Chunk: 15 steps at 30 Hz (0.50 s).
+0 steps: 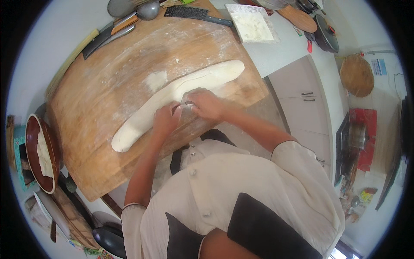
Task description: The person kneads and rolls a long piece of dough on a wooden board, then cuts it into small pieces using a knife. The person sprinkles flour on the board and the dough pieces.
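Observation:
A long log of pale dough lies slantwise across a floured wooden board. A shallow crease runs along its upper right part. My left hand is at the near side of the log, around its middle, with fingers curled. Close beside it, my right hand is bent over the dough's near edge. The fingertips of both hands almost meet, and a whitish bit shows between them. Whether the fingers pinch dough is hidden by the hands. A patch of dry flour lies beyond the log.
A cleaver rests at the board's far edge, with knives and a metal ladle at far left. Flour fills an open bag on the white counter. A brown basin stands left of the board.

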{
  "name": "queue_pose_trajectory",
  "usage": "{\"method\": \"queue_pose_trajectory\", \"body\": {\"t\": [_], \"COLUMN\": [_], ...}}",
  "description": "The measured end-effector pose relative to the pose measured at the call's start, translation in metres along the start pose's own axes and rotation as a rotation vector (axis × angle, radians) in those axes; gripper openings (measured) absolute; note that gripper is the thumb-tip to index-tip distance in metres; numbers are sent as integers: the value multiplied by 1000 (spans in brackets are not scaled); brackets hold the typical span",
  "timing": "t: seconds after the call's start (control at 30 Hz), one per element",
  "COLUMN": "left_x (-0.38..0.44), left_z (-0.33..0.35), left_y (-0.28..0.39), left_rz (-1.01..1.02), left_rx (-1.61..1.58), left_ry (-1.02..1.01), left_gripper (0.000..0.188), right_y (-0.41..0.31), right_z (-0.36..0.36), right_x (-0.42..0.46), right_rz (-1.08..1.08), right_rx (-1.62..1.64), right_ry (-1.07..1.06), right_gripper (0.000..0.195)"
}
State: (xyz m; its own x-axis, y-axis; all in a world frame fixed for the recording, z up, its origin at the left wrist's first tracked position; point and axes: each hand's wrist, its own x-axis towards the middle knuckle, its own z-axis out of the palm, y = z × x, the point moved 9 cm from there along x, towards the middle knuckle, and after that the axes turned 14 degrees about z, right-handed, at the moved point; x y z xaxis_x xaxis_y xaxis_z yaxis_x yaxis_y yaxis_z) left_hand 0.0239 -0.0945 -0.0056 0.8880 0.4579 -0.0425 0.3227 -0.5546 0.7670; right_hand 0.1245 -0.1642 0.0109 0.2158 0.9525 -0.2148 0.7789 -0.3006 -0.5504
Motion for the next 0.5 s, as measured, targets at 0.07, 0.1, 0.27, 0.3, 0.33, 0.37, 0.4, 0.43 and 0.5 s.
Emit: {"method": "queue_pose_trajectory", "body": {"t": [0.07,0.1,0.27,0.3,0.33,0.37,0.4,0.43,0.5], "left_x": [-5,-4,26,38,49,57,64,70,75], "left_z": [1,-3,-13,-1,12,22,21,19,18], "left_y": [6,17,80,72,61,51,48,44,41], "left_rz": [-14,57,457,411,363,314,288,262,238], "left_rx": [-53,23,543,567,589,611,592,574,565], "left_ry": [-85,-60,126,70,12,-45,-27,-9,14], "left_gripper": [29,32,55,57,60,63,63,63,62], "right_y": [9,15,87,103,110,118,124,129,133], "right_z": [-22,-31,-115,-125,-131,-128,-124,-120,-106], "right_x": [0,-5,18,28,36,44,51,56,66], "right_rz": [25,41,211,216,220,256,294,331,299], "right_rx": [22,37,-89,-166,-242,-318,-391,-465,-470], "right_ry": [84,116,372,397,421,377,334,290,296], "right_gripper": [24,25,48,51,55,58,60,62,63]}}
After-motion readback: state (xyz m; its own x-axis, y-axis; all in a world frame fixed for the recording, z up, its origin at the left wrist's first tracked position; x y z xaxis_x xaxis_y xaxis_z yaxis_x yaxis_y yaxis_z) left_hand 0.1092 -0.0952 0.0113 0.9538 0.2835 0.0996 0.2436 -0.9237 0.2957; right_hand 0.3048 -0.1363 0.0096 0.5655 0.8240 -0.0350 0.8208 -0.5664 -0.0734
